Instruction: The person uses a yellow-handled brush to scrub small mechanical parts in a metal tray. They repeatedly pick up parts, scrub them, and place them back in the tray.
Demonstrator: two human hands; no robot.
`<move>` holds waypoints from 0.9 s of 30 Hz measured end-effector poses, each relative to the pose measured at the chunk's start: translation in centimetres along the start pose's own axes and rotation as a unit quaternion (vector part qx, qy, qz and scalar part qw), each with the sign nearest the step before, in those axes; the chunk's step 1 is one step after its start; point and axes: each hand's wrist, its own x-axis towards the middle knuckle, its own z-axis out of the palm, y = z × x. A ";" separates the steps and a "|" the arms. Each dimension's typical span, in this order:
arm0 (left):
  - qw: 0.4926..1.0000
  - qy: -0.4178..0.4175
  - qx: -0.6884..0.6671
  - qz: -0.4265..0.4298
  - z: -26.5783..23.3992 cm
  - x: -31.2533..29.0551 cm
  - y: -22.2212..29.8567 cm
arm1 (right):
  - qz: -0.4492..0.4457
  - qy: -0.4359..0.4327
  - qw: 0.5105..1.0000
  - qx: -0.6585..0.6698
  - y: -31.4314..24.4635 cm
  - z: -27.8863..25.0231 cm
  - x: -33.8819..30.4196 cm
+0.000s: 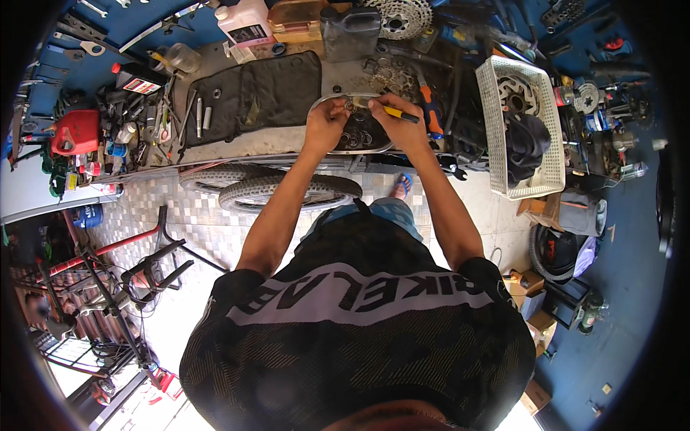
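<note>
Over a metal tray at the bench's front edge, my two hands meet. My left hand is closed, its fingertips pinching a small metal part that looks ring-shaped. My right hand is closed around a slim tool with a yellow-and-black handle. The handle sticks out to the right; its working end, close to the small part, is too small to make out. Several metal rings lie in the dark bottom of the tray below my hands.
Left of the tray lies a dark cloth. Behind are loose small parts, a grey jug and a pink-filled bottle. An orange-and-blue-handled tool and white basket are rightward. Bicycle tyres rest under the bench.
</note>
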 end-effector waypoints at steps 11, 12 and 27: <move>0.942 -0.041 0.238 0.234 1.5 0.3 0.2 | 0.089 0.073 0.993 -0.016 3.3 -3.2 -0.7; 0.912 -0.053 0.286 0.290 2.4 0.4 0.2 | 0.103 0.070 0.992 -0.023 3.0 -3.4 -0.7; 0.852 -0.177 0.394 0.296 5.3 1.7 1.1 | 0.101 0.095 0.990 -0.002 3.3 -4.1 -2.4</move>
